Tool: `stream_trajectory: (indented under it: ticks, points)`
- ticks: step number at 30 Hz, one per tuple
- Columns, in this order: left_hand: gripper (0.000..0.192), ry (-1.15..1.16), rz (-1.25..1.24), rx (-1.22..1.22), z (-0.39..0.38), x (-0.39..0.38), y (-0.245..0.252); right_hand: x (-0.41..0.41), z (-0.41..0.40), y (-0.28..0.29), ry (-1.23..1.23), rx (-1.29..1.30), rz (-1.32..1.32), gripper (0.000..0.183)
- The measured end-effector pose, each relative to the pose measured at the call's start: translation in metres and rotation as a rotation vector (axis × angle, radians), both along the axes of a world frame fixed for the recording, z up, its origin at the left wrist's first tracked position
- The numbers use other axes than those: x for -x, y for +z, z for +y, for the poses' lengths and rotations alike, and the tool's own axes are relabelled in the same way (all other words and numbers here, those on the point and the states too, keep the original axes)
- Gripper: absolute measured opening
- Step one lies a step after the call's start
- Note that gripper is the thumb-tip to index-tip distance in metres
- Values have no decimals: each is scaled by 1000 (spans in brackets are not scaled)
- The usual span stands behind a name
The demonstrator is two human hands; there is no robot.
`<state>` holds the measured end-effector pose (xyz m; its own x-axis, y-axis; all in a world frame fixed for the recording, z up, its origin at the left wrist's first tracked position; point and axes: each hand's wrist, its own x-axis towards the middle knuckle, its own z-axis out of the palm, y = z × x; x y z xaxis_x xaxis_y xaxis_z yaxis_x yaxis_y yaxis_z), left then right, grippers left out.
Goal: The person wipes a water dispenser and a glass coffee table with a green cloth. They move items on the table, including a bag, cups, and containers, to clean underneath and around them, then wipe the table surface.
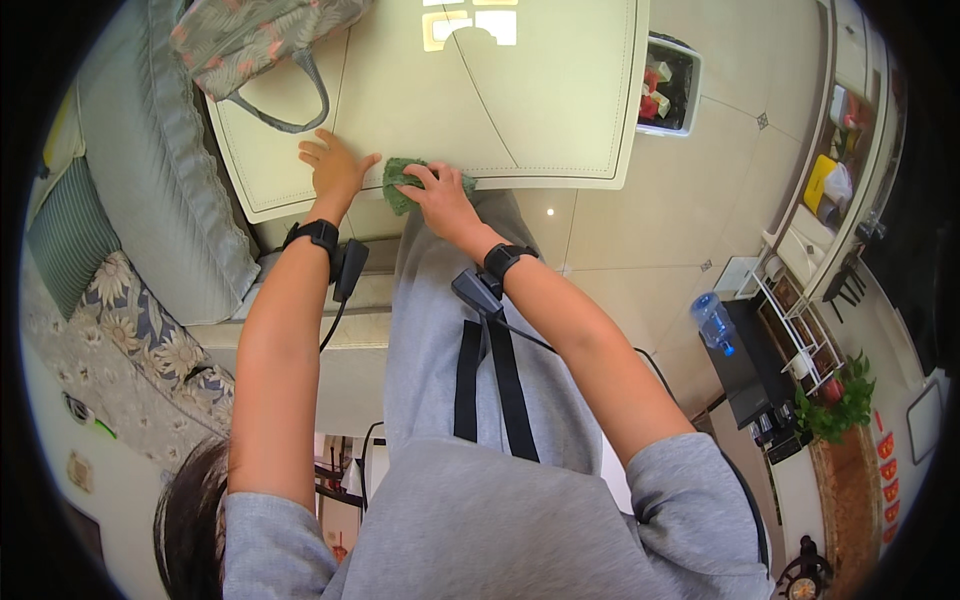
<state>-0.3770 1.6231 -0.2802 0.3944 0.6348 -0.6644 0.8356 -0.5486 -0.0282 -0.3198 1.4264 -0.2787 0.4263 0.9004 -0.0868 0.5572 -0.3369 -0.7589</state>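
My right hand (441, 196) grips a crumpled green cloth (399, 196) at the near edge of a cream table (555, 112). Part of the cloth hangs over that edge, and some of it lies hidden under my fingers. To its left, my left hand (336, 171) is spread with fingers apart, holding nothing, over the table's near left part. Just beyond my left hand is the grey handle of a patterned fabric bag (255, 45), which rests on the table's far left corner.
A grey padded sofa (150, 172) borders the table's left side. A bin (694, 97) with a black liner and crumpled waste stands against the right side. Farther right are a cabinet (787, 172), a blue water bottle (711, 319) and a green plant (836, 405).
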Motion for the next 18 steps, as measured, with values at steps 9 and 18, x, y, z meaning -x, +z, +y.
stream_trajectory:
  ticks: [9,18]
  points:
    - [113,0,-19,-9,-2,2,-2,-296,-156,-23,-553,145,-437,47]
    - [102,54,-27,-8,-6,-2,2,-258,-122,2,-376,146,-454,32]
